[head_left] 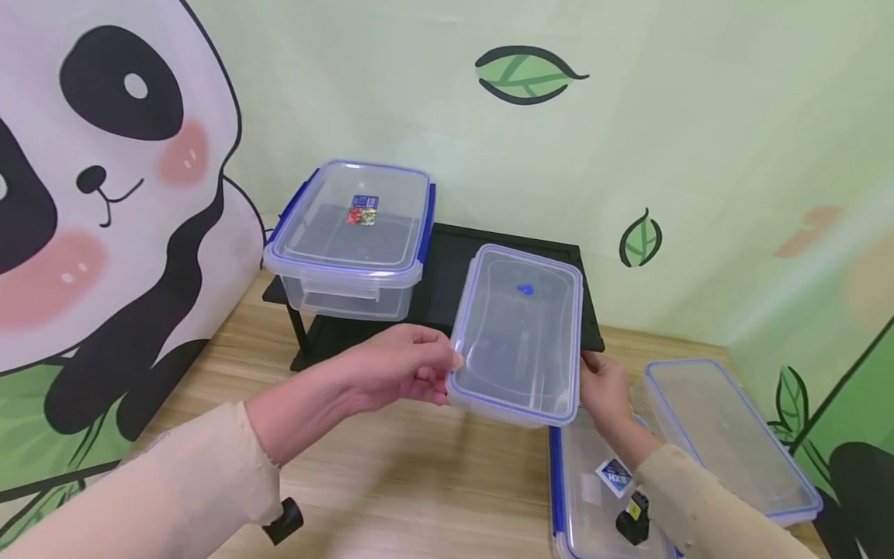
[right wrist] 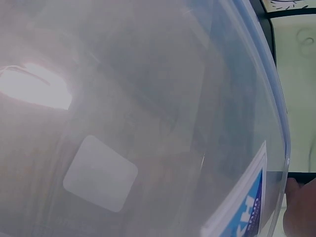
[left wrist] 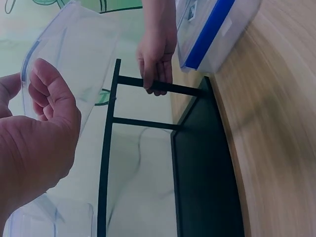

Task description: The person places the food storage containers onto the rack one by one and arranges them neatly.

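A clear plastic food container (head_left: 520,334) with a pale blue rim and a small blue valve on its lid is tilted over the right front of a black two-tier rack (head_left: 447,272). My left hand (head_left: 401,366) pinches its near left edge, the thumb on the rim of the lid. My right hand (head_left: 609,388) is at the rack's right side; in the left wrist view its fingers (left wrist: 162,79) curl round a black bar of the rack. On the left of the rack's top stands a larger clear container (head_left: 349,233) with blue side clips.
Right of the rack, a container with blue clips and a blue-and-white sticker (head_left: 615,476) sits on the wooden table (head_left: 391,481) under my right forearm. Another lidded container (head_left: 726,435) is farther right. A panda-print backdrop (head_left: 419,93) stands close behind the rack.
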The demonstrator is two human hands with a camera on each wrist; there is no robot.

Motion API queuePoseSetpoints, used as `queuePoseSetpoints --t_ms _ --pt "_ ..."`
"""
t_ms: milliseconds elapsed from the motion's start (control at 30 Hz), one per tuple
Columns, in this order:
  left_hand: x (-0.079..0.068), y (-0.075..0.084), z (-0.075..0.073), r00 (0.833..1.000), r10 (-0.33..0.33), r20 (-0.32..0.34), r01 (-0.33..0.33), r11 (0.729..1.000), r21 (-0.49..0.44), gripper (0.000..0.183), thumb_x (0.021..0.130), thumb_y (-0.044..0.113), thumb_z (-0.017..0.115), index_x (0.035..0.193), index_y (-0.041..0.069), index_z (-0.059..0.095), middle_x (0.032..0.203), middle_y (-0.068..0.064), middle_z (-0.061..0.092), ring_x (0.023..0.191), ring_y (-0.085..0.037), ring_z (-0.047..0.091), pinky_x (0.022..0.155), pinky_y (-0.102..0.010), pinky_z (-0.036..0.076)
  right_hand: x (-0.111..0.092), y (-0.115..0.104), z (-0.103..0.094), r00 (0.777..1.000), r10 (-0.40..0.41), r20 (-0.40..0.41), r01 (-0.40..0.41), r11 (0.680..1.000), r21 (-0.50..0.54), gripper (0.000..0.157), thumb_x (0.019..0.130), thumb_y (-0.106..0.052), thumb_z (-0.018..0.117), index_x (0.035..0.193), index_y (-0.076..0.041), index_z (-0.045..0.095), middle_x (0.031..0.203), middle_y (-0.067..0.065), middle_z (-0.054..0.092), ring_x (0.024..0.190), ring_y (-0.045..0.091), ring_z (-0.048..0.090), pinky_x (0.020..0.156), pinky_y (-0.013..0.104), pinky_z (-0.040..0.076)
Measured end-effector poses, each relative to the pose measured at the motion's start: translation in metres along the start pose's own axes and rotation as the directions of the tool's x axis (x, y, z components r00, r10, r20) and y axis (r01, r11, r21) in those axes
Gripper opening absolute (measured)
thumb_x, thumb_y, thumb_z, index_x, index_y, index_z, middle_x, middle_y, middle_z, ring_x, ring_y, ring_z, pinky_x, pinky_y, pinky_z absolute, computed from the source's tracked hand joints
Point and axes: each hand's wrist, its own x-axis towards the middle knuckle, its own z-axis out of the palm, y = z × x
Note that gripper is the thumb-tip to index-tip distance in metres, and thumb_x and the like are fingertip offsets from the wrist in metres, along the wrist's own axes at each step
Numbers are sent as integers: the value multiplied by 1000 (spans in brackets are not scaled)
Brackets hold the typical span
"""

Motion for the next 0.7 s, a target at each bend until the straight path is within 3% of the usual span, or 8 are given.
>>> queuePoseSetpoints --t_ms 400,533,633,700 --pt "30 7 -2 997 29 -65 -34 997 -72 11 101 5 61 91 2 63 79 -5 59 71 -17 61 73 -25 61 -2 -3 -2 999 36 23 -36 999 -25 36 112 -11 54 143 6 62 136 27 67 120 35 67 79 10 49" --pt "38 8 -1 996 38 -84 -45 995 -90 12 101 6 61 89 3 61 77 -5 58 71 -16 60 73 -25 61 -2 -3 -2 997 70 42 -70 998 -8 37 113 -13 53 143 6 61 136 28 67 124 40 68 96 27 59" --pt "44 10 0 994 39 -101 -50 993 -110 9 100 6 62 91 3 61 78 -4 58 71 -15 59 73 -24 61 -2 -4 -1 995 80 53 -82 997 18 38 113 -13 52 145 7 59 140 30 64 128 42 66 106 43 57" --pt "48 11 -1 993 38 -114 -52 991 -123 7 100 6 62 94 3 63 79 -4 59 72 -15 59 73 -23 61 -1 -4 -1 995 77 59 -80 996 46 39 113 -12 52 146 8 58 144 29 62 132 42 64 108 44 54"
